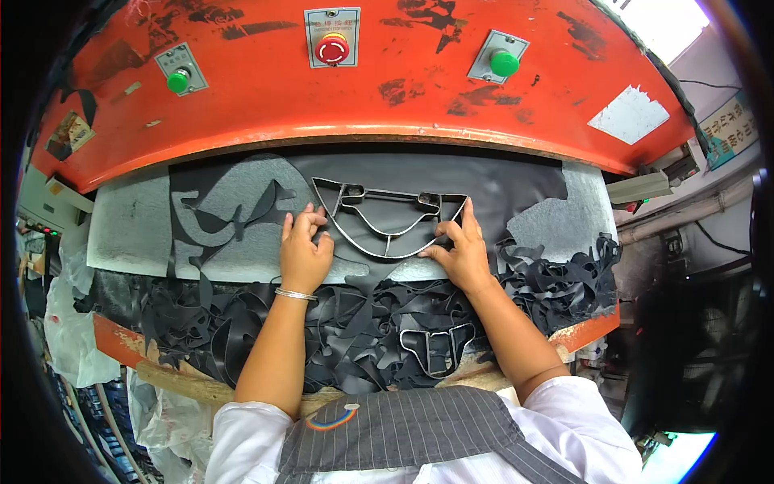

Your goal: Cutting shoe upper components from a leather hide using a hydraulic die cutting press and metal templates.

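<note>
A steel cutting die (pixel 389 246), a curved metal-strip outline with inner braces, lies on a black leather-like sheet (pixel 516 181). My right hand (pixel 463 252) grips the die's right end, thumb by its lower curve and fingers along its right side. At the die's left edge is my left hand (pixel 306 254), its fingers apart and partly bent, fingertips at or just beside the metal. Nothing is held in its palm. Left of it, cut openings and narrow strips of the sheet expose the pale cutting board (pixel 121 234).
An orange press head (pixel 242 105) spans the far side, with a red stop button (pixel 331 49) and two green buttons (pixel 505 64). Tangled black scraps (pixel 347 323) heap along the near edge. A smaller cutting die (pixel 439 355) rests on them. Plastic bags (pixel 76 323) hang at left.
</note>
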`<move>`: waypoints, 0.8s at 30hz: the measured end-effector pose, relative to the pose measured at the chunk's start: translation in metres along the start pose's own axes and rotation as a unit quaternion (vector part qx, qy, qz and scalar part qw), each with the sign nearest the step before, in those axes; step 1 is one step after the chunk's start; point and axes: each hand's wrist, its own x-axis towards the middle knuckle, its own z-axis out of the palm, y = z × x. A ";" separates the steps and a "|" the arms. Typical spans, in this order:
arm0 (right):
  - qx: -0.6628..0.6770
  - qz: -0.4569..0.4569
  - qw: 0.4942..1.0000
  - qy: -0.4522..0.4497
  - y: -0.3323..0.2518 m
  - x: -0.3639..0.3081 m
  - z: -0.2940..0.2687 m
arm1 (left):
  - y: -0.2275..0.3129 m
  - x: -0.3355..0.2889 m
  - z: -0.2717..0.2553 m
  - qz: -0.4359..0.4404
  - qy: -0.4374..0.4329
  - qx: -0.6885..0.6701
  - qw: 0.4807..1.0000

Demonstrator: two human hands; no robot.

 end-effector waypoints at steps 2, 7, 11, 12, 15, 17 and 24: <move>0.000 0.006 1.000 -0.004 -0.001 0.000 0.003 | -0.005 0.001 0.001 0.005 0.004 0.017 1.000; -0.068 -0.036 0.997 -0.003 0.006 0.001 0.001 | 0.004 0.004 0.002 -0.002 0.011 0.032 0.999; -0.048 -0.035 0.998 -0.018 -0.008 0.002 -0.004 | -0.005 -0.002 -0.003 0.008 0.029 0.031 0.999; -0.042 -0.003 0.998 -0.042 -0.022 0.000 -0.011 | -0.008 -0.005 -0.010 0.009 0.015 0.020 1.000; 0.024 -0.040 0.995 0.086 -0.037 -0.010 -0.037 | 0.003 -0.009 -0.054 -0.023 0.024 -0.092 0.995; 0.236 0.025 0.936 0.262 -0.058 -0.009 -0.061 | 0.020 -0.010 -0.105 -0.003 0.097 -0.130 0.987; 0.037 -0.104 0.820 0.561 -0.114 0.041 -0.128 | 0.060 -0.028 -0.217 0.312 0.493 0.028 0.812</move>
